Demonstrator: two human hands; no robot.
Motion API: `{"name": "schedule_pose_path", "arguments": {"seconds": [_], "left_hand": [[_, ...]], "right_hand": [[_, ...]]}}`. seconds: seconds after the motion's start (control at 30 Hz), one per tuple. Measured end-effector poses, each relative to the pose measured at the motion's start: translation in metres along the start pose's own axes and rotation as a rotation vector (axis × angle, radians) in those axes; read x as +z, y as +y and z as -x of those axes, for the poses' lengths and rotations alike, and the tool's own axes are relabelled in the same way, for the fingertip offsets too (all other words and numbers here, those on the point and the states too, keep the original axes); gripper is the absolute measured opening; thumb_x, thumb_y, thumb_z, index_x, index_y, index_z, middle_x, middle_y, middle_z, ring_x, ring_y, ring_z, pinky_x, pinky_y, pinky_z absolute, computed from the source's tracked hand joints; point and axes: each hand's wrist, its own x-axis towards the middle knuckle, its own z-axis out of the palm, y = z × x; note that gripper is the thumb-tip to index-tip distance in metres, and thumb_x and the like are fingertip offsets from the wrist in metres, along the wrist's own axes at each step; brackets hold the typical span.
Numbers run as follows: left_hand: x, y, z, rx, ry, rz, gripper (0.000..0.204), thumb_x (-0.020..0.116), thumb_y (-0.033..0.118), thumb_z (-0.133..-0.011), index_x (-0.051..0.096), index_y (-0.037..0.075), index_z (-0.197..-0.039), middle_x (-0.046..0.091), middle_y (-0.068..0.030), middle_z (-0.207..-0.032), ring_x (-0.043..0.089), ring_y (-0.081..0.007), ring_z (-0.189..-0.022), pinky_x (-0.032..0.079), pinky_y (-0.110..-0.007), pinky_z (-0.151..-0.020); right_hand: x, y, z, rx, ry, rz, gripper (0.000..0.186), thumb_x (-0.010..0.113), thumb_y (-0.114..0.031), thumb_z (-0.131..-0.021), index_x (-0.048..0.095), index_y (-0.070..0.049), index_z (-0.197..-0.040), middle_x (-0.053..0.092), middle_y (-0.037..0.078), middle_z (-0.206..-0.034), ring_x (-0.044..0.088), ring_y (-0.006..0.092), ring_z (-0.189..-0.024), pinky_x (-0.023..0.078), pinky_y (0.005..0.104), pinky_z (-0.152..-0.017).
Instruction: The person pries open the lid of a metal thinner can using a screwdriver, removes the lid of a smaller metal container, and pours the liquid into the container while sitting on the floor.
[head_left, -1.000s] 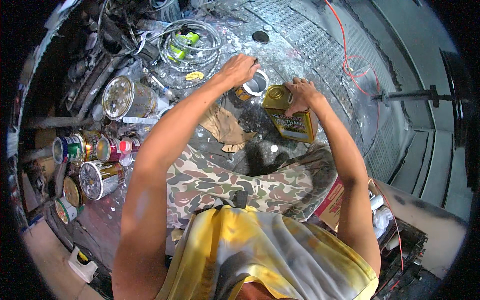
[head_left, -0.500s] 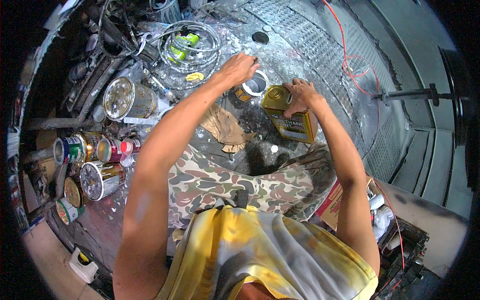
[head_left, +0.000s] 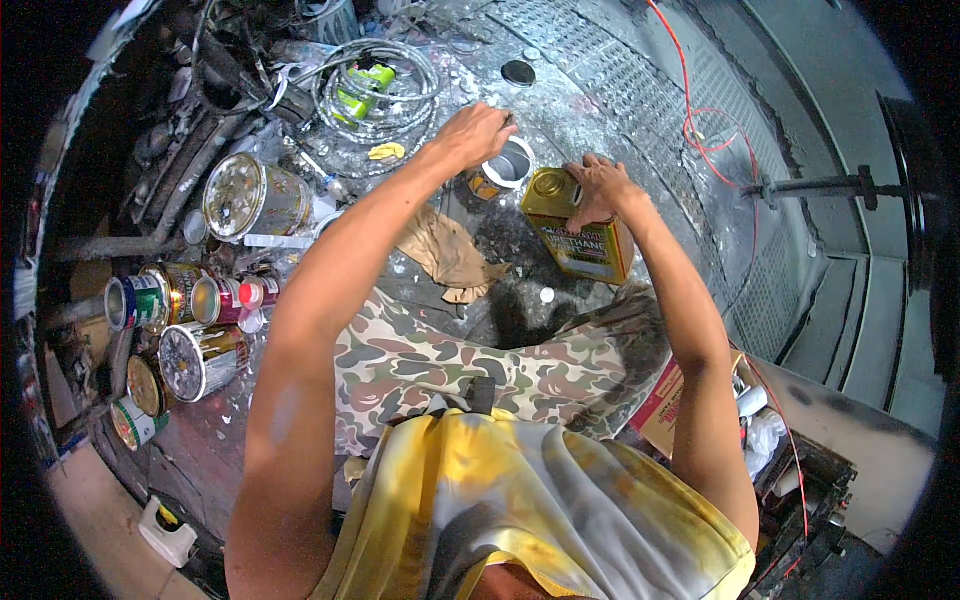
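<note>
My left hand (head_left: 476, 135) is closed above the rim of a small open paint can (head_left: 488, 186), fingertips pinched together. A small dark bit shows at the fingertips, but I cannot make out what it is. Grey paint coats the inside of this can. Just right of it stands a rectangular gold-yellow metal tin (head_left: 572, 245), upright with a round cap on top. My right hand (head_left: 603, 187) grips the tin's top right corner, thumb down its front face. A crumpled brown cloth or paper (head_left: 447, 256) lies on the floor in front of the paint can.
A coiled hose (head_left: 432, 85) surrounds a green container (head_left: 366, 92) at far left. Several used paint cans, including a large one (head_left: 285, 205), line the left side. A black round lid (head_left: 518, 73) lies beyond my hands. A red cord (head_left: 688, 95) hangs at right, near a cardboard box (head_left: 658, 408).
Both hands keep nearly the same places and grips. The whole view has shifted very slightly.
</note>
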Motion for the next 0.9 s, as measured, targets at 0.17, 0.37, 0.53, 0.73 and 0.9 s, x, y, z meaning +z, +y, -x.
{"name": "schedule_pose_path", "arguments": {"seconds": [0.17,0.37,0.53,0.73,0.9], "left_hand": [[0.003,-0.004,0.000,0.013,0.015,-0.036,0.039,0.057,0.035,-0.101,0.070,-0.002,-0.103,0.070,-0.0276,-0.097,0.066,-0.0465,-0.096,0.052,-0.053,-0.084],[0.009,-0.010,-0.002,0.050,0.024,-0.009,0.038,0.056,0.034,-0.101,0.070,0.000,-0.109,0.070,-0.0268,-0.098,0.066,-0.0457,-0.096,0.052,-0.053,-0.084],[0.009,-0.010,-0.005,0.060,0.018,-0.008,0.032,0.058,0.030,-0.101,0.071,0.002,-0.110,0.071,-0.0263,-0.096,0.068,-0.0454,-0.094,0.054,-0.052,-0.082],[0.012,-0.011,-0.005,0.106,0.051,-0.039,0.030,0.060,0.028,-0.100,0.071,0.002,-0.108,0.071,-0.0260,-0.094,0.068,-0.0459,-0.091,0.055,-0.052,-0.081],[0.014,-0.016,-0.005,0.146,0.076,-0.046,0.030,0.059,0.028,-0.101,0.071,0.002,-0.110,0.071,-0.0260,-0.096,0.068,-0.0456,-0.094,0.055,-0.052,-0.082]], "right_hand": [[-0.003,0.001,-0.001,-0.014,-0.040,-0.004,0.116,0.093,-0.058,-0.048,0.047,-0.015,-0.146,0.051,0.019,-0.142,0.048,0.0394,-0.136,0.039,0.0580,-0.110],[-0.002,0.000,0.001,-0.005,-0.028,-0.005,0.123,0.093,-0.053,-0.046,0.042,-0.014,-0.152,0.053,0.018,-0.140,0.048,0.0372,-0.136,0.041,0.0563,-0.106],[-0.005,0.002,0.006,-0.005,-0.042,-0.022,0.120,0.092,-0.053,-0.048,0.043,-0.015,-0.150,0.053,0.018,-0.141,0.048,0.0385,-0.137,0.039,0.0588,-0.108],[-0.004,0.004,0.007,-0.011,-0.051,-0.034,0.117,0.093,-0.057,-0.049,0.044,-0.015,-0.147,0.050,0.020,-0.145,0.047,0.0416,-0.137,0.035,0.0637,-0.112],[-0.005,0.002,0.007,-0.009,-0.047,-0.031,0.119,0.093,-0.057,-0.049,0.043,-0.014,-0.149,0.050,0.020,-0.145,0.047,0.0410,-0.137,0.035,0.0633,-0.112]]}}
